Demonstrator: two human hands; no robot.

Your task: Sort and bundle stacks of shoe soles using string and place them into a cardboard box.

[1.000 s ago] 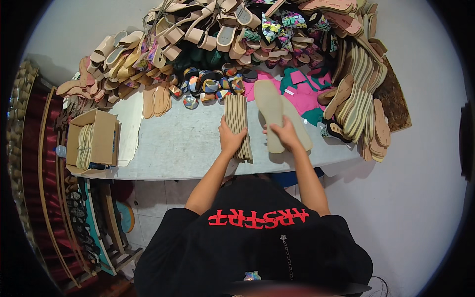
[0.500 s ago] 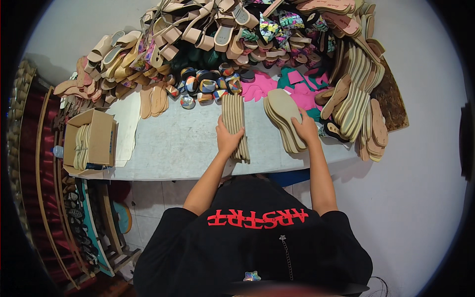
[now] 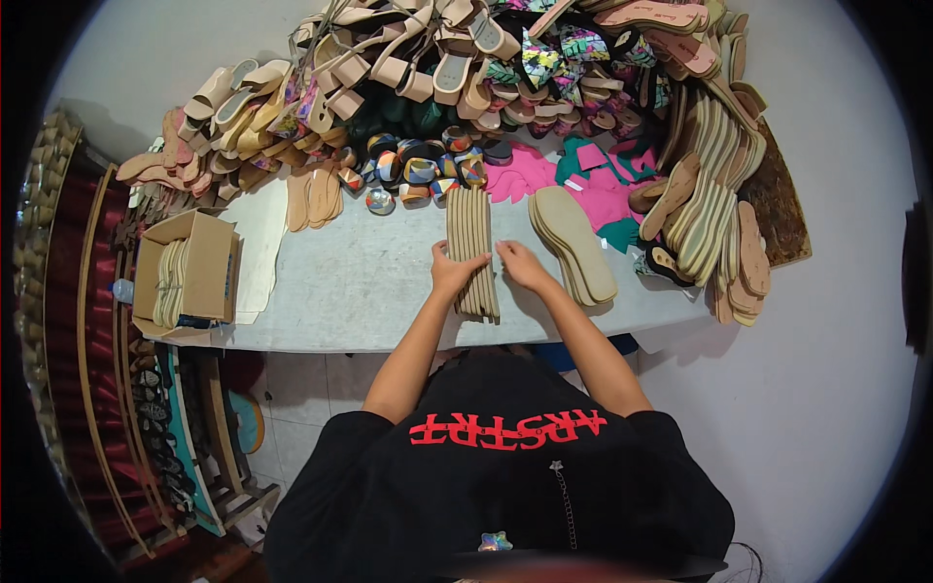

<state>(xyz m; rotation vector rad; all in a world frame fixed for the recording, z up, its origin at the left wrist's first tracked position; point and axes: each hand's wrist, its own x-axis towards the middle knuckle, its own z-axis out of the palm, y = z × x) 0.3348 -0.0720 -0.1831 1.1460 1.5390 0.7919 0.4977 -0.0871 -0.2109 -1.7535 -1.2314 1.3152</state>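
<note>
Here's the left hand (image 3: 453,272), wrapped around a row of beige soles (image 3: 470,219) standing on edge mid-desk (image 3: 340,291), thumb one side, fingers the other! At three o'clock from that row, the right hand (image 3: 522,265) hovers just beside it, fingers bent; whether they pinch anything, I cannot tell. It sits squarely between the row and a fanned sole stack (image 3: 575,251), also at three. Patterned shoes (image 3: 418,170) crowd eleven o'clock, pink pieces (image 3: 520,173) press in at one, a striped sole pile (image 3: 714,209) blocks two, and a cardboard box (image 3: 209,272) holds nine!
</note>
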